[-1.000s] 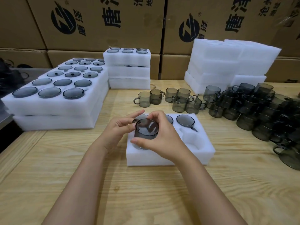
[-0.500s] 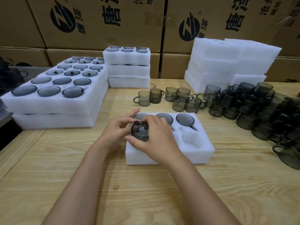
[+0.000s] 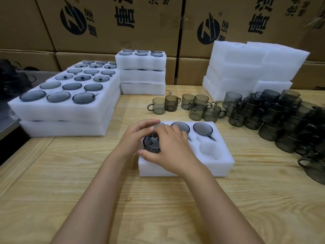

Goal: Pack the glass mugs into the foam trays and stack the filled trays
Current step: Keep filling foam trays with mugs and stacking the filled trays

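A white foam tray [image 3: 223, 164] lies on the wooden table in front of me. Its back row holds smoky glass mugs, two plainly visible [image 3: 203, 128] and one partly hidden behind my fingers. A further smoky glass mug [image 3: 151, 144] sits sunk in the tray's front left pocket. My left hand [image 3: 134, 138] grips it from the left and back. My right hand [image 3: 173, 148] curls round its right side, thumb at the front. The front right pocket [image 3: 209, 150] is bare; the front middle one is hidden under my right hand.
Loose mugs [image 3: 197, 106] stand behind the tray, and many more are piled at the right [image 3: 284, 120]. Filled trays are stacked at the left [image 3: 66, 110] and back centre [image 3: 142, 71]. Unfilled foam trays [image 3: 246, 67] are piled back right. Cardboard boxes line the wall.
Both hands have lowered the mug from above the tray down into the front left pocket, where it now sits deep in the foam.
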### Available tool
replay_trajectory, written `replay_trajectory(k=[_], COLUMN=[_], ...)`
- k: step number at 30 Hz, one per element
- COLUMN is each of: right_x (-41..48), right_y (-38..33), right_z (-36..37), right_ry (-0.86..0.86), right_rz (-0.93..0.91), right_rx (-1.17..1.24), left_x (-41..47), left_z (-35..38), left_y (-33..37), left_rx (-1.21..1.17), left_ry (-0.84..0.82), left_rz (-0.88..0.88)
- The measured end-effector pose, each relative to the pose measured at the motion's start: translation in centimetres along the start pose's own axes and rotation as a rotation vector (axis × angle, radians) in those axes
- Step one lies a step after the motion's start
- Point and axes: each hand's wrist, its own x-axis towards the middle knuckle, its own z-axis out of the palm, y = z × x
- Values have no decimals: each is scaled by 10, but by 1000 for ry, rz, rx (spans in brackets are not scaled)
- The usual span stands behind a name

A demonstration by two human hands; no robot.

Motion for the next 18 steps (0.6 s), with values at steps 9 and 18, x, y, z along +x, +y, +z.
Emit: replay_trajectory(k=[9, 18], right_x=[10, 52], right_y=[13, 5], right_z=[-25, 7], right_ry=[-119, -424], right_rz=[146, 62], right_rx=[394, -337], left_x=[0, 7], left_z=[5, 28], left_y=[18, 29], left_rx=[22, 451], left_ry=[180, -82], left_rz=[123, 124])
